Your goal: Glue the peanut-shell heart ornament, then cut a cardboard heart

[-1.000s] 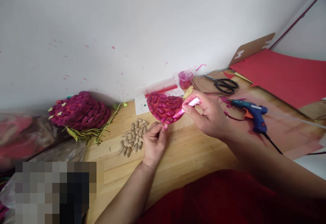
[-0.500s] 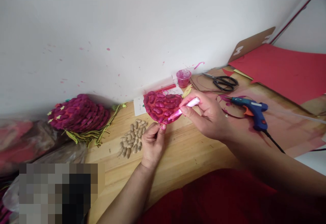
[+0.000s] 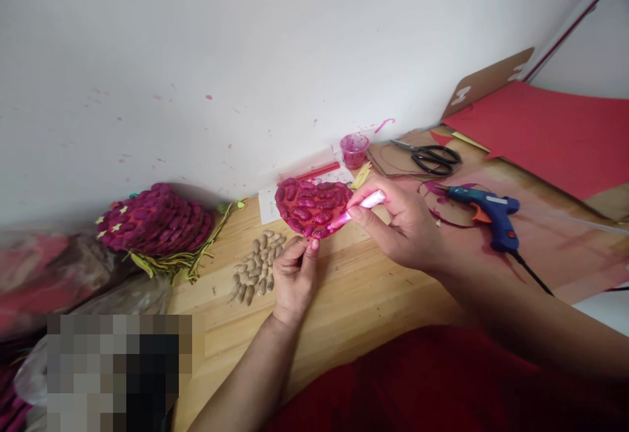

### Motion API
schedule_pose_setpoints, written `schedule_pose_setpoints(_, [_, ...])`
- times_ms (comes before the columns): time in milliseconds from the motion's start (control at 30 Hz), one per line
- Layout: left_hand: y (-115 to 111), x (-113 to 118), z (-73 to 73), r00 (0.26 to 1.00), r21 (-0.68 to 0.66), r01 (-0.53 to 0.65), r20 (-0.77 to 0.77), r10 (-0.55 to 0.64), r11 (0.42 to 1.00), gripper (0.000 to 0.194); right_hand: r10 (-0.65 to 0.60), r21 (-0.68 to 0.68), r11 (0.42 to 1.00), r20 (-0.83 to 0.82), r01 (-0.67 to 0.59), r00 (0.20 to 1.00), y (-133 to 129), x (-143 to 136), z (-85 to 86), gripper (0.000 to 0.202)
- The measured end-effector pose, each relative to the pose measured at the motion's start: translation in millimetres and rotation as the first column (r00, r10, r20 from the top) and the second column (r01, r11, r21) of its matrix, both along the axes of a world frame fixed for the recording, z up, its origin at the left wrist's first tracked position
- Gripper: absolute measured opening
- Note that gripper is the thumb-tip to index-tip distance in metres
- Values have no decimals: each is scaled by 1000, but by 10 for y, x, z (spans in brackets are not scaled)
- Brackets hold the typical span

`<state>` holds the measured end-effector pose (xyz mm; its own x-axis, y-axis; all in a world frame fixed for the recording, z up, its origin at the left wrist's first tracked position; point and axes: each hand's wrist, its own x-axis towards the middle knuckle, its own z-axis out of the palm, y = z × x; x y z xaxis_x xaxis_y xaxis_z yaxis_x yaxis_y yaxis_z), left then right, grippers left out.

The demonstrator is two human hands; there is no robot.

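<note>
My left hand (image 3: 295, 271) pinches the lower edge of a red disc (image 3: 314, 204), its thumb on the near rim. Rows of magenta-painted peanuts cover the disc, and those near the lower edge glisten as if wet. In my right hand (image 3: 393, 222) is a white-handled paintbrush (image 3: 369, 202), smeared pink towards its tip. The tip rests at the disc's lower right part; its bristles are hard to make out. Just left of my left hand, plain peanuts (image 3: 255, 265) lie on the wooden table (image 3: 344, 301).
A stack of magenta peanut pieces (image 3: 157, 219) stands at left, beside plastic bags (image 3: 63, 268). Behind the disc is a cup of pink paint (image 3: 354, 150). Black-handled scissors (image 3: 435, 158), a blue glue gun (image 3: 491, 212) with its cord, and red sheets (image 3: 555, 134) lie at right.
The paintbrush tip has shifted slightly right along the disc's lower edge. The disc has tilted a little, while my left hand keeps its pinch.
</note>
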<state>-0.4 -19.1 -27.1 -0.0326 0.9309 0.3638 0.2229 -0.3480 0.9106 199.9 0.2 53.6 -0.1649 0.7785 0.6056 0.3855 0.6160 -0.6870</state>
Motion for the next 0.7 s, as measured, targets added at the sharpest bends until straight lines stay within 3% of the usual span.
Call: schedule_pose_setpoints(700, [13,-5,4,999,35,35,-13,-34,999,22,30,50,998,26,-31,999,-17,-20,-22,3])
